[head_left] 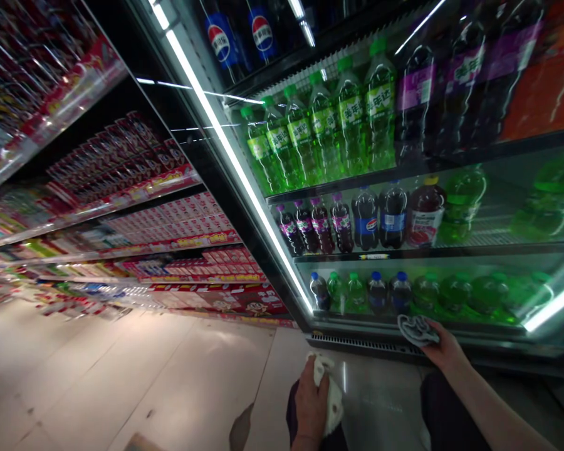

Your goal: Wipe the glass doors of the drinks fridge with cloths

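Note:
My right hand (445, 346) reaches forward with its fingers closed on a crumpled grey-and-white cloth (418, 331). The cloth is at the bottom edge of the drinks fridge's glass door (470, 241), in front of the lowest row of bottles; it looks to be against the door, though contact is hard to confirm. Lower and to the left, my left hand (309, 401) grips a cream cloth with brown spots (334, 410). That hand is over my dark-clothed leg, apart from the fridge.
Behind the glass stand green soda bottles (322, 128), small purple-labelled bottles (342, 222) and dark cola bottles (393, 216). A black vent strip (357, 343) runs along the fridge base. Shelves of red packages (207, 266) line the left, beside a pale tiled floor (188, 369).

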Motion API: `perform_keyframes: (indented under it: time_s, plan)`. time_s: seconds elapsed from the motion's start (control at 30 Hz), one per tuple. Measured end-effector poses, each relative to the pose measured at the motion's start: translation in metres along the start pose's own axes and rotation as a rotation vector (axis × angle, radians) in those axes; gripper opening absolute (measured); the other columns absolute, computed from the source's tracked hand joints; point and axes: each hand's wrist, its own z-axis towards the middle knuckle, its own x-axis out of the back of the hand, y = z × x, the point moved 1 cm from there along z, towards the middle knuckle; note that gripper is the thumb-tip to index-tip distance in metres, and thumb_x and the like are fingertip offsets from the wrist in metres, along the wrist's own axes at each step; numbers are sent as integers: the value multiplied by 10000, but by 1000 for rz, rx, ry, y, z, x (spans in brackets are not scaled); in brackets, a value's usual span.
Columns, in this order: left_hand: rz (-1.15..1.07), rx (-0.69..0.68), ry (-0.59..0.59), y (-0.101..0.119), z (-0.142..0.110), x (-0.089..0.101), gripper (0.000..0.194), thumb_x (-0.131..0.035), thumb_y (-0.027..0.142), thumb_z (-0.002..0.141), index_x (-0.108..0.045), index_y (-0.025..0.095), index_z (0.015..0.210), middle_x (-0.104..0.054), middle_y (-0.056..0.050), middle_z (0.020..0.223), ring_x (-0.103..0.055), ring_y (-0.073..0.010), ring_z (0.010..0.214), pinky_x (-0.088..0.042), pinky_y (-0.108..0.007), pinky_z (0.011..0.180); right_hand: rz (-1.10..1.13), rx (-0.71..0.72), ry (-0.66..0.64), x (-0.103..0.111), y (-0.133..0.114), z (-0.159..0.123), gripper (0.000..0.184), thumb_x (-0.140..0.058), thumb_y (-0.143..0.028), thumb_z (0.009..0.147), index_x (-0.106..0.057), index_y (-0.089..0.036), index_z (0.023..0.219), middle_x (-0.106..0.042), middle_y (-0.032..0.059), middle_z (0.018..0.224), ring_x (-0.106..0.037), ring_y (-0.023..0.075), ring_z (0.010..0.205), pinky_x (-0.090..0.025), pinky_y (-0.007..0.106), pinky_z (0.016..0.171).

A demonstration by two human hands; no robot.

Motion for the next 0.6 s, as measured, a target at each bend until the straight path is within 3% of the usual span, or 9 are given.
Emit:
perform_keyframes:
  time_s: [0.07,0.13,0.23,0.33,0.4,0.47,0.53,0.6]
  plan:
    - [-154,72,53,20,13,16,696,-381,480,1000,-418,93,1577,-563,-184,1570,-537,-277,1460,-406,-435,1250,-13,-2,10,2,0,5,153,-592,-36,875,-701,-133,922,-780,81,901,-769,242,895,-623,552,1033]
    - [-253,91,205,50,31,49,696,-383,522,1003,-408,125,1573,-581,-184,1542,-557,-296,1429,-421,-455,1232,-21,0,26,3,0,10,142,-608,-34,873,-704,-129,917,-783,82,907,-770,240,897,-620,544,1040]
    - [-304,-28,580,107,62,126,677,-465,554,1000,-451,171,1559,-584,-157,1527,-547,-301,1417,-410,-463,1236,-16,2,38,5,-1,13,152,-612,-31,865,-714,-126,924,-786,82,916,-772,240,895,-611,536,1059]
    - [-342,-354,1002,170,93,212,721,-629,498,966,-467,107,1551,-519,-194,1578,-520,-307,1437,-396,-462,1240,-25,-16,37,7,-2,14,167,-594,-42,878,-725,-128,937,-792,92,931,-777,247,897,-619,539,1049]
    - [-383,-606,1025,211,116,258,781,-681,417,943,-391,99,1594,-467,-205,1619,-509,-292,1454,-410,-437,1234,-42,-27,25,8,-2,14,171,-585,-45,888,-727,-128,936,-796,102,927,-781,252,891,-630,537,1034]
    - [-366,-796,989,247,144,289,837,-669,386,936,-323,79,1634,-348,-223,1704,-392,-275,1560,-297,-408,1311,-49,-27,12,9,-2,15,172,-585,-47,891,-728,-133,932,-798,101,914,-784,257,885,-634,547,1028]
    - [-278,-861,911,276,176,303,929,-625,438,952,-203,39,1678,-228,-241,1756,-289,-280,1622,-213,-413,1349,-46,-21,12,9,-1,16,170,-589,-49,891,-730,-138,923,-798,95,898,-784,256,873,-630,563,1034]
    - [-168,-842,857,294,209,304,980,-576,531,971,-153,13,1688,-168,-253,1771,-194,-311,1655,-146,-459,1369,-40,-22,18,9,-1,16,164,-587,-50,896,-728,-133,908,-797,103,892,-785,255,870,-624,572,1041]
